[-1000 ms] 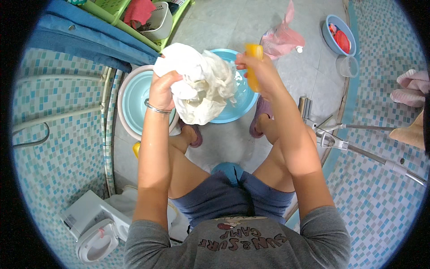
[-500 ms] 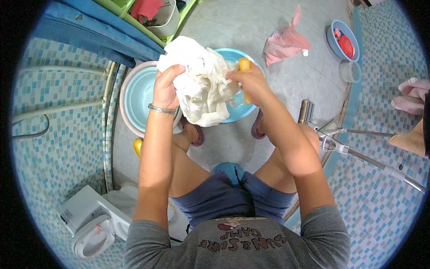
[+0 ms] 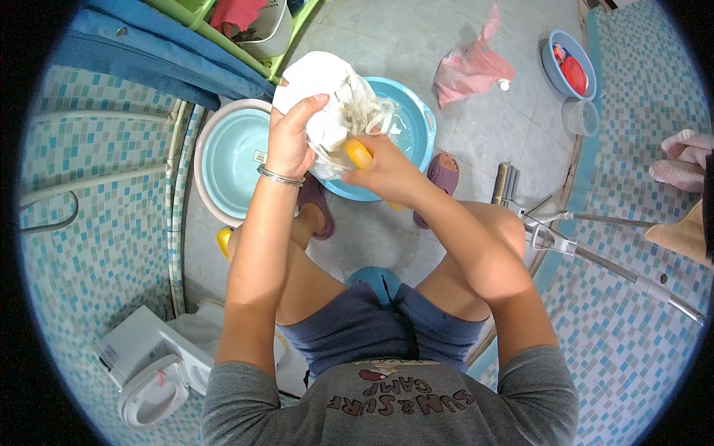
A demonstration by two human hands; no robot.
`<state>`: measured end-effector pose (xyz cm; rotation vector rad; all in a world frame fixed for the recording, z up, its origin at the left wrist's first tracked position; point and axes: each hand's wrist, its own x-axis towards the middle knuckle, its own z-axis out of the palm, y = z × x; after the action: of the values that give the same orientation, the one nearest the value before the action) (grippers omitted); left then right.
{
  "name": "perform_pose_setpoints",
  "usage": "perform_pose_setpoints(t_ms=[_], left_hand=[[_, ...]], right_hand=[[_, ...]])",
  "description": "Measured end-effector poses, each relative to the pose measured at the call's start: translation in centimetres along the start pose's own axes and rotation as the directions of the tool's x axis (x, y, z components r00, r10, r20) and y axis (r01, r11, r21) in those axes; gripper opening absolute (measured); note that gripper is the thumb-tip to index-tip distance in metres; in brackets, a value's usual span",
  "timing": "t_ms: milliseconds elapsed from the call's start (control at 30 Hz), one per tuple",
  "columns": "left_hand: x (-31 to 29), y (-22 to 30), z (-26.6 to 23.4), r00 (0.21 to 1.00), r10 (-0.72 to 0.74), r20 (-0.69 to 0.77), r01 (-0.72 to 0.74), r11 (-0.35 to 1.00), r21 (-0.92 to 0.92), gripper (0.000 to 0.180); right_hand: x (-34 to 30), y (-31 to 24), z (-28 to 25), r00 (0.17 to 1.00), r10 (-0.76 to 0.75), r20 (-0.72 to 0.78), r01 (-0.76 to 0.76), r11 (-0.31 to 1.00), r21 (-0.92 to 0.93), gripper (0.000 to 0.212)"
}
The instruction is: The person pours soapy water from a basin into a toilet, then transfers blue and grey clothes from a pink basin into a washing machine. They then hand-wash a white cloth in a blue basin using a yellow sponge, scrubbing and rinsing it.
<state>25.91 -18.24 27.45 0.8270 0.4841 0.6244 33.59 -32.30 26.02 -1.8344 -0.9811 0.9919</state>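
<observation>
Raised in front of me is a bunched white cloth garment (image 3: 320,80). My left hand (image 3: 294,137) is closed on its left side, thumb on top, with a silver bangle at the wrist. My right hand (image 3: 388,169) is wrapped around a long yellow brush (image 3: 358,153), its rounded end against the garment's lower right folds. The brush's underside is hidden. Beneath the garment sits a blue basin (image 3: 425,141) with water in it. To the left, a light-blue basin (image 3: 230,160) rests inside a larger pinkish one (image 3: 204,137).
A pink plastic bag (image 3: 472,74) lies on the tiled floor ahead. Far right stand a small blue tub (image 3: 552,70) with red items and a clear container (image 3: 581,119). Metal poles (image 3: 617,270) cross at right. A green rack (image 3: 197,30) holds a white basket (image 3: 271,37) at far left.
My right hand has moved down and left with the brush, from beside the garment to its lower right folds. My left hand and the garment have shifted slightly right.
</observation>
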Motion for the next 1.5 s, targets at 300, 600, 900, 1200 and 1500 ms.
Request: perform_pose_setpoints(t_ms=[300,600,900,1200,1500], left_hand=[[0.6,3.9,-2.9,0.985,-0.168,-0.027,0.17,0.955,0.245,0.045],[0.3,2.6,-2.0,0.932,-0.354,0.077,0.266,0.814,0.516,0.034],[-0.4,-1.2,-2.1,0.84,-0.38,0.387,0.412,0.911,0.001,0.057],[-2.0,-5.2,-0.8,0.878,-0.38,0.29,0.442,0.877,-0.188,0.04],[-2.1,-3.7,-0.1,0.895,-0.383,0.228,0.422,0.891,-0.164,0.058]], right_hand=[[-0.5,-0.6,-9.3,0.99,0.141,-0.001,-0.104,0.738,0.667,0.029],[-0.2,-1.4,-10.5,0.985,-0.078,0.155,-0.027,0.813,0.581,0.044],[1.8,-0.7,-10.3,0.997,-0.071,0.028,0.02,0.588,0.809,0.041],[2.6,-2.0,-1.7,0.701,-0.297,-0.648,0.191,0.954,-0.23,0.049],[3.1,-1.8,-0.9,0.796,0.092,-0.599,-0.04,0.994,0.099,0.053]])
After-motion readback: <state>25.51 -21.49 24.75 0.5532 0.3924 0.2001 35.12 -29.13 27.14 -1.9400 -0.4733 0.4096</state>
